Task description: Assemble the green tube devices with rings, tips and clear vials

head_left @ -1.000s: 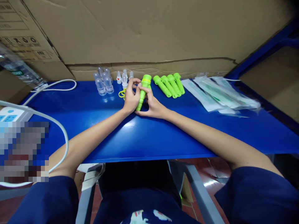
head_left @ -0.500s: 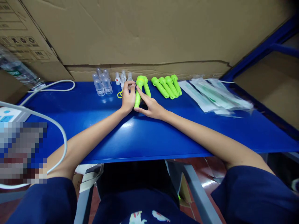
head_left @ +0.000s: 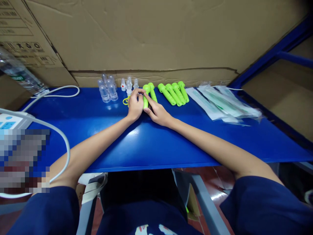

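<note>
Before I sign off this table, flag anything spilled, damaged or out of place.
No spill shows. The flat packets at right overlap at uneven angles, untidy beside four aligned green pieces; the cardboard behind has a crooked crease or tear low down.

Straight ahead of me rises a wide, creased brown cardboard panel (head_left: 156, 36), a ragged dark line running across it near its foot. At its left stands a brown cardboard sheet printed with black symbols (head_left: 17, 26). Before me spreads a glossy, deep-blue flat tabletop (head_left: 156, 150), catching a soft white glare (head_left: 133, 131) (brightest near its middle). On my right slants a dark-blue barred frame (head_left: 294, 59). Below, grey angled bars (head_left: 205, 199) flank me above a reddish tiled floor (head_left: 211, 176).
</note>
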A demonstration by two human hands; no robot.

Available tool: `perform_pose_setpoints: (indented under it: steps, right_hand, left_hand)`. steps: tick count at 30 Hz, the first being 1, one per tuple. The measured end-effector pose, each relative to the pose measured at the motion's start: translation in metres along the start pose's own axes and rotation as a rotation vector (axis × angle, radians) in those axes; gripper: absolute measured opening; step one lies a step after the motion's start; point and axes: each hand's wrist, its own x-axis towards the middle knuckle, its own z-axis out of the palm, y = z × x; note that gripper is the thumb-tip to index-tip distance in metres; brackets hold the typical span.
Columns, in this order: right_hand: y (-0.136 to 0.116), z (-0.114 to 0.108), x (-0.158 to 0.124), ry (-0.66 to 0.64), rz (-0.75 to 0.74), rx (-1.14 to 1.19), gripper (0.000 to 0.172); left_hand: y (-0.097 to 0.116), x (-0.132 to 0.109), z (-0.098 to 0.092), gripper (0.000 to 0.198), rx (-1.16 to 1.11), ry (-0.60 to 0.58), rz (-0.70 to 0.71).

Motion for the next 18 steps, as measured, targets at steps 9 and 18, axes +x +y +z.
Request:
perform_pose_setpoints:
  steps: [9,18]
  right_hand:
    - [0.006,0.007,0.002,0.033,0.003,-0.014,0.060]
    - [-0.003,0.001,-0.001,0.079,0.187,-0.142,0.015]
  left_hand:
    - [0.012,0.002,-0.011,0.024,0.130,-0.040,0.000]
    - [0.003,0.033,-0.046,0.006,0.263,-0.068,0.101]
